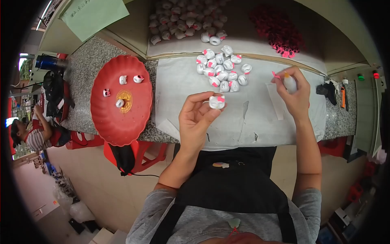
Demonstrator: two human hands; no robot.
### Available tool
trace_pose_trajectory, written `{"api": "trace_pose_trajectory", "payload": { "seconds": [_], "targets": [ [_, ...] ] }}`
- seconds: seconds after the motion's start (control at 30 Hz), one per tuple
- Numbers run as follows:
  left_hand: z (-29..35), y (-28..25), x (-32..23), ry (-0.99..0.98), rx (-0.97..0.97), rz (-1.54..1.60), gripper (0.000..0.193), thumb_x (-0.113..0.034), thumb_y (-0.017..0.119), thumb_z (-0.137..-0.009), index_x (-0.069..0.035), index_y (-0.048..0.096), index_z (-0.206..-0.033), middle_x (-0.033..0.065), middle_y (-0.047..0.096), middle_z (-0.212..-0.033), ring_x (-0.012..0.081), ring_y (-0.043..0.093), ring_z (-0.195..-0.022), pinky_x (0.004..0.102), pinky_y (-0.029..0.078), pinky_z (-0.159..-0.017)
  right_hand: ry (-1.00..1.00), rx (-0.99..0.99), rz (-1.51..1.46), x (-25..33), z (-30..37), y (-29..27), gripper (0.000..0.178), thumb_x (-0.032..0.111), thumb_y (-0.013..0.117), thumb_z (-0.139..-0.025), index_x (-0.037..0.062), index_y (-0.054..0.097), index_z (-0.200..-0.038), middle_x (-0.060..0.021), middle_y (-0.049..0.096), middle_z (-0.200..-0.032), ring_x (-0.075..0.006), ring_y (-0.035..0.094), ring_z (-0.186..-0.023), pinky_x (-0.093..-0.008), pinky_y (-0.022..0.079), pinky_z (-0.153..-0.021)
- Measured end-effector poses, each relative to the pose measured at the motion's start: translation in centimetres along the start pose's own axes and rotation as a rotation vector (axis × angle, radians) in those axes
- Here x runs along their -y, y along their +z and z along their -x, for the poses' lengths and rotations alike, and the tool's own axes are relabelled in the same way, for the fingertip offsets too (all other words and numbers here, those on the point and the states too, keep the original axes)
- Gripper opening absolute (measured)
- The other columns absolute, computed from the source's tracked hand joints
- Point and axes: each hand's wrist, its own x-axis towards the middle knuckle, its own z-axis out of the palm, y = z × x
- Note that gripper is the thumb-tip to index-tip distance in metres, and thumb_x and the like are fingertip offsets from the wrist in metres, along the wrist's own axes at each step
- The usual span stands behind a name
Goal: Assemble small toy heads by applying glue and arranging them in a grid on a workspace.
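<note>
White figurine head (216, 103) is being pinched by the left hand (194, 121); toward three o'clock, the right hand (297, 97) is gripping a small bottle (290, 84) and pink piece (276, 75).

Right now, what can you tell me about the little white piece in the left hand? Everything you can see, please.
The white piece is small, rounded and shiny, perhaps plastic or ceramic. A bright pink patch sits at its upper right; the faint grey marks on its front are too small to make out. The left hand pinches it between thumb and fingers, apparently above the pale sheet, nearer the person than the cluster of similar pieces.
</note>
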Motion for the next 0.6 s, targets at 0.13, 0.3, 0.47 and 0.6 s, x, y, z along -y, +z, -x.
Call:
{"api": "trace_pose_trajectory", "payload": {
  "seconds": [0.13, 0.3, 0.47, 0.6],
  "targets": [
    [0.6, 0.8, 0.5, -0.015, 0.044, -0.04, 0.031, 0.004, 0.053, -0.071, 0.001, 0.042, -0.1, 0.0147, 0.049, -0.099, 0.0201, 0.052, -0.088, 0.035, 0.044, -0.078, 0.259, 0.023, -0.307, 2.7, 4.3, 0.7, 0.006, -0.004, 0.053, -0.069, -0.0014, 0.047, -0.07, -0.0083, 0.054, -0.07, -0.0128, 0.053, -0.059, -0.0209, 0.04, -0.047],
    [1.1, 1.7, 0.8, -0.029, 0.093, -0.07, 0.03, 0.006, 0.053, -0.071, 0.002, 0.042, -0.099, 0.0154, 0.049, -0.098, 0.0202, 0.052, -0.089, 0.0338, 0.044, -0.078, 0.466, 0.001, -0.756, 4.3, 6.9, 2.2, 0.009, -0.006, 0.053, -0.067, -0.0019, 0.046, -0.07, -0.014, 0.054, -0.067, -0.0153, 0.051, -0.049, -0.0225, 0.041, -0.041],
    [1.7, 2.7, 0.9, 0.067, 0.162, -0.23, 0.029, 0.008, 0.052, -0.071, 0.002, 0.042, -0.098, 0.0168, 0.048, -0.1, 0.0203, 0.051, -0.091, 0.0286, 0.045, -0.074, 0.47, -0.045, -0.888, 5.1, 7.7, 2.4, 0.011, -0.006, 0.055, -0.065, -0.0019, 0.046, -0.069, -0.0162, 0.053, -0.066, -0.0168, 0.051, -0.047, -0.0236, 0.042, -0.042],
    [2.0, 2.7, 1.2, 0.141, 0.199, -0.368, 0.029, 0.009, 0.051, -0.071, 0.002, 0.043, -0.097, 0.0171, 0.047, -0.101, 0.0198, 0.051, -0.091, 0.0272, 0.045, -0.073, 0.45, 0.027, -0.891, 5.2, 7.7, 2.5, 0.01, -0.006, 0.055, -0.065, -0.0012, 0.046, -0.069, -0.015, 0.052, -0.07, -0.0151, 0.05, -0.049, -0.0229, 0.042, -0.041]
  ]
}}
